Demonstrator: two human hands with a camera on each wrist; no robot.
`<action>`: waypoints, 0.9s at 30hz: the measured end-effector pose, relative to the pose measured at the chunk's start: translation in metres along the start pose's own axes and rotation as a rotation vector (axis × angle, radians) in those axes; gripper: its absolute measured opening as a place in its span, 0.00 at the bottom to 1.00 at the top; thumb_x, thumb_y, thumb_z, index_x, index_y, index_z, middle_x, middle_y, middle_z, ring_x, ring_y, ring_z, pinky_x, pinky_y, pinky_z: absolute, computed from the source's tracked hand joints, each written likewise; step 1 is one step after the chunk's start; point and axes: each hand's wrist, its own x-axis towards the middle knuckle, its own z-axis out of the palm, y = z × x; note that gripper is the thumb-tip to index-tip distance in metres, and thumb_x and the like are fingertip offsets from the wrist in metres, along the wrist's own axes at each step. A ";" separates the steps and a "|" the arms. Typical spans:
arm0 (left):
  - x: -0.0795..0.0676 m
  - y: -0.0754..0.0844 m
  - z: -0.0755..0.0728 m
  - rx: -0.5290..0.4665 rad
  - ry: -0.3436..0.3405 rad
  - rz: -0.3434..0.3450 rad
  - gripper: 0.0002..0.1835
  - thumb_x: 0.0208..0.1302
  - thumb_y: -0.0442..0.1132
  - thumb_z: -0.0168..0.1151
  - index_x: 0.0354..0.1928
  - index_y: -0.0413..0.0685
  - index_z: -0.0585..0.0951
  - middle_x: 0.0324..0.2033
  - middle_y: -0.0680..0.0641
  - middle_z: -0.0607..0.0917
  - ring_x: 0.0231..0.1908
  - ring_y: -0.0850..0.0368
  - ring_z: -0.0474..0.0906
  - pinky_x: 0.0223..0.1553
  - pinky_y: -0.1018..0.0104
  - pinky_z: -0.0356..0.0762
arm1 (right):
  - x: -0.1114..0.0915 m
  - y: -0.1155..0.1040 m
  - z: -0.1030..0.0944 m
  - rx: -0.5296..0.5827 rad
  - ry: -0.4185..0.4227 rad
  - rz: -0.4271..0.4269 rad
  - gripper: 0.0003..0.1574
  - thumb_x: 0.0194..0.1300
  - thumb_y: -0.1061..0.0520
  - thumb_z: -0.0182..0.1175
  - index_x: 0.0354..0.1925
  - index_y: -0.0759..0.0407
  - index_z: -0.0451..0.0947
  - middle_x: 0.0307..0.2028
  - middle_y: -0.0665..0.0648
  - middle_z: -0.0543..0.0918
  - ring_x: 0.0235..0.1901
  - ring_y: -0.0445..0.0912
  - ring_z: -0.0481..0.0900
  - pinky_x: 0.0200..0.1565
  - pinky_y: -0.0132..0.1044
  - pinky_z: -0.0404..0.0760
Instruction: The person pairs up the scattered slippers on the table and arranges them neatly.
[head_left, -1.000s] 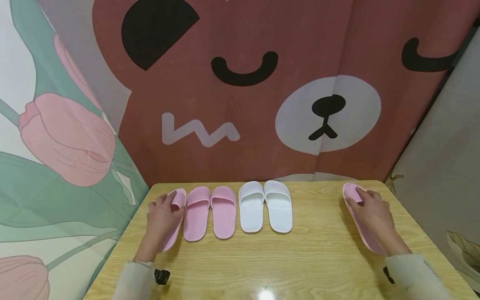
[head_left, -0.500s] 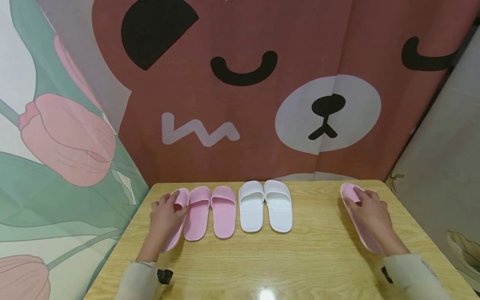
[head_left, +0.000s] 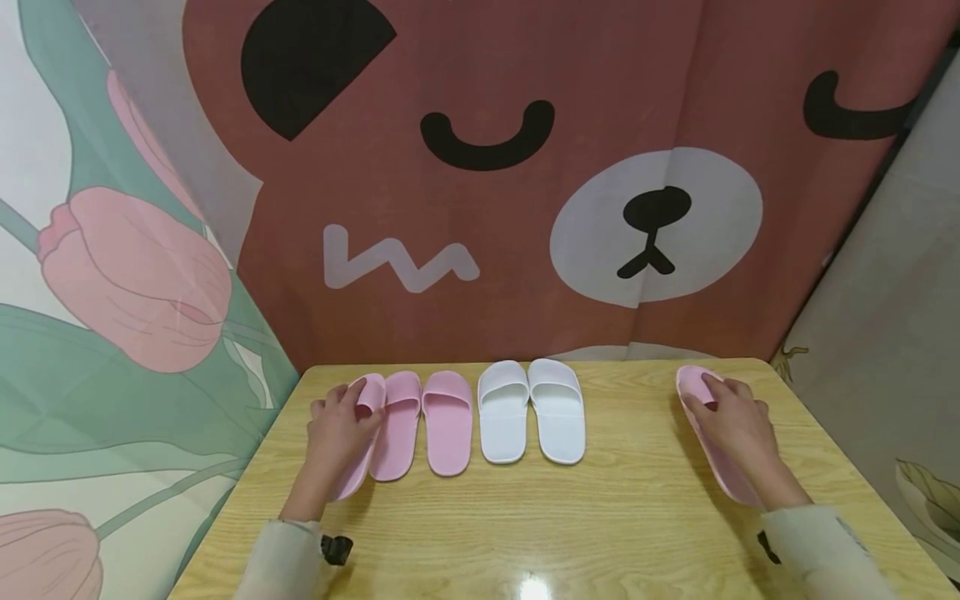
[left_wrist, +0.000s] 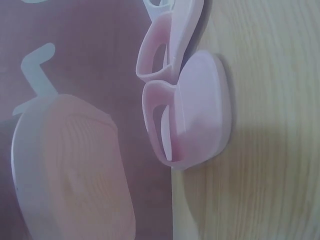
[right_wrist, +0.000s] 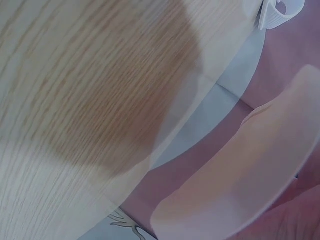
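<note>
At the left of the head view, my left hand (head_left: 337, 435) grips a pink slipper (head_left: 358, 475) by its strap, thumb on the right side. This slipper overlaps the left one of two pink slippers (head_left: 447, 425) standing side by side on the table. In the left wrist view, the sole of the held slipper (left_wrist: 85, 170) shows at the left, beside the standing pink slipper (left_wrist: 202, 100). Over the right part of the table, my right hand (head_left: 738, 427) holds another pink slipper (head_left: 695, 383) by the strap, tilted above its shadow. Its pale side (right_wrist: 240, 180) fills the right wrist view's lower right.
Two white slippers (head_left: 504, 425) stand together right of the pink pair, toes toward the back edge. The wooden table (head_left: 525, 525) meets a brown bear-print cloth (head_left: 420, 325) behind. Printed cloths hang at both sides. A dark wrist camera (head_left: 337, 550) sits under my left wrist.
My left hand has moved right with its pink slipper, which now covers part of the standing pink slipper. My right hand and its slipper have shifted slightly left.
</note>
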 end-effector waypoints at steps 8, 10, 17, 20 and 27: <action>0.001 0.008 0.005 -0.012 -0.001 0.008 0.40 0.65 0.55 0.64 0.75 0.49 0.66 0.69 0.30 0.66 0.62 0.26 0.61 0.55 0.27 0.64 | 0.001 -0.004 0.001 -0.002 0.000 -0.004 0.49 0.75 0.32 0.48 0.76 0.65 0.57 0.68 0.82 0.55 0.57 0.83 0.59 0.49 0.75 0.66; 0.001 0.010 0.006 -0.015 -0.005 0.003 0.40 0.65 0.55 0.64 0.75 0.49 0.66 0.69 0.31 0.66 0.62 0.26 0.60 0.55 0.28 0.64 | 0.001 -0.004 0.002 -0.002 0.000 -0.002 0.49 0.74 0.32 0.48 0.76 0.65 0.56 0.68 0.82 0.55 0.57 0.83 0.59 0.49 0.75 0.67; 0.001 0.017 0.009 -0.018 0.001 0.010 0.40 0.64 0.56 0.65 0.75 0.50 0.66 0.69 0.31 0.66 0.63 0.27 0.61 0.56 0.28 0.64 | 0.001 -0.006 0.003 0.001 -0.013 0.010 0.49 0.75 0.32 0.48 0.76 0.65 0.56 0.69 0.82 0.54 0.58 0.82 0.58 0.50 0.75 0.66; 0.001 0.019 0.011 -0.021 0.005 0.016 0.40 0.64 0.57 0.64 0.75 0.50 0.67 0.69 0.32 0.66 0.62 0.27 0.61 0.56 0.29 0.64 | 0.001 -0.007 0.003 0.006 -0.019 0.010 0.50 0.75 0.32 0.47 0.76 0.65 0.55 0.69 0.82 0.54 0.58 0.82 0.58 0.50 0.75 0.66; 0.000 0.025 0.014 -0.023 0.006 0.015 0.40 0.64 0.57 0.65 0.75 0.50 0.67 0.69 0.33 0.66 0.62 0.28 0.61 0.55 0.29 0.66 | 0.001 -0.010 0.006 0.007 -0.022 -0.001 0.50 0.75 0.31 0.47 0.76 0.65 0.56 0.69 0.82 0.55 0.57 0.83 0.59 0.50 0.75 0.66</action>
